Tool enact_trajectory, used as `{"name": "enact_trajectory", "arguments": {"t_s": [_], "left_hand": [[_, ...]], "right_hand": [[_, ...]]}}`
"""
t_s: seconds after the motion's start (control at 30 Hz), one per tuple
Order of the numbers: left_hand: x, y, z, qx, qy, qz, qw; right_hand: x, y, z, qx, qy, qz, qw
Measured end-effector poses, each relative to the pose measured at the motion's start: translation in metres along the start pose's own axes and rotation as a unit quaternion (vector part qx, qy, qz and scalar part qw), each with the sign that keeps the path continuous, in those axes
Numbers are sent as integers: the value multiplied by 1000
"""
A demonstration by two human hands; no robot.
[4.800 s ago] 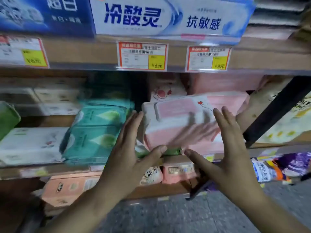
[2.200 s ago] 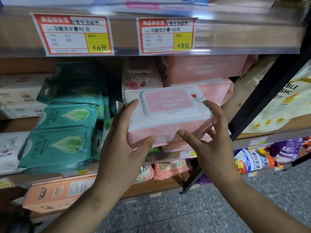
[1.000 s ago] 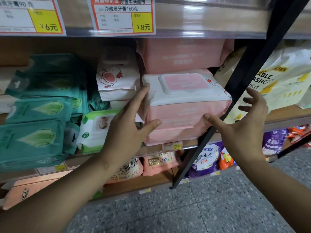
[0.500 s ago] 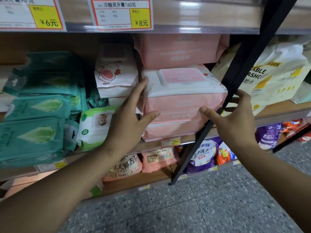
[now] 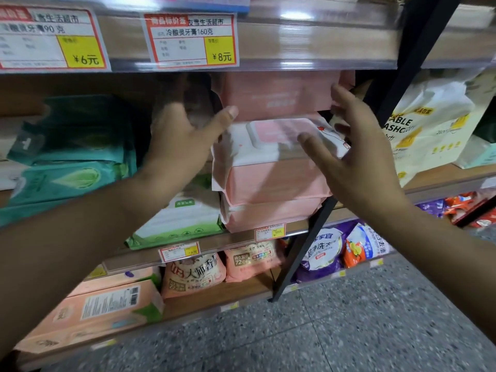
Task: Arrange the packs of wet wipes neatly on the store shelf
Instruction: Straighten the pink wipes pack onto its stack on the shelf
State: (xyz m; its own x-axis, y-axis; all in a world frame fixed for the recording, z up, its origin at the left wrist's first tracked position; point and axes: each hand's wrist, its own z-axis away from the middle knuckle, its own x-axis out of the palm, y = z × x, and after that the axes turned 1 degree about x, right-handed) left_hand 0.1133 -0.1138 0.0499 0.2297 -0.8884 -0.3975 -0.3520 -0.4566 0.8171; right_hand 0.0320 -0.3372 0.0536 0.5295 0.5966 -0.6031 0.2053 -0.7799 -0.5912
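A pink and white wet wipes pack with a pink lid (image 5: 268, 154) lies on another pink pack (image 5: 271, 214) on the wooden shelf (image 5: 236, 237). A third pink pack (image 5: 279, 96) sits on top of the stack, just under the shelf above. My left hand (image 5: 182, 135) is raised with spread fingers, its thumb at the top pack's left end. My right hand (image 5: 357, 154) is open in front of the stack, fingertips at the top pack's right end. Neither hand clearly grips a pack.
Teal wipe packs (image 5: 69, 157) fill the shelf's left side, with a green and white pack (image 5: 177, 218) beside the pink stack. A black slanted post (image 5: 386, 116) stands right of the stack, with white bags (image 5: 429, 124) beyond it. Price tags (image 5: 190, 40) hang above. Detergent bags (image 5: 193, 275) sit below.
Both hands have left the lidded pack and risen to the ends of the top pink pack. The lidded pack stays on the stack.
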Motion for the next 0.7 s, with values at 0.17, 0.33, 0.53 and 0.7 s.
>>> {"name": "enact_trajectory", "arguments": {"t_s": [0.17,0.33,0.53,0.7], "left_hand": [[18,1,-32,-61,-45,-10,997],[24,-9,-48,-36,-71,-49,996],[25,-5,-59,17,-73,-83,994],[24,-1,-63,36,-83,-52,995]], "right_hand": [[8,-2,-54,31,4,19,999],[12,-8,-83,58,-32,69,995],[14,-9,-95,73,-39,113,990],[18,-14,-96,81,-51,173,980]]}}
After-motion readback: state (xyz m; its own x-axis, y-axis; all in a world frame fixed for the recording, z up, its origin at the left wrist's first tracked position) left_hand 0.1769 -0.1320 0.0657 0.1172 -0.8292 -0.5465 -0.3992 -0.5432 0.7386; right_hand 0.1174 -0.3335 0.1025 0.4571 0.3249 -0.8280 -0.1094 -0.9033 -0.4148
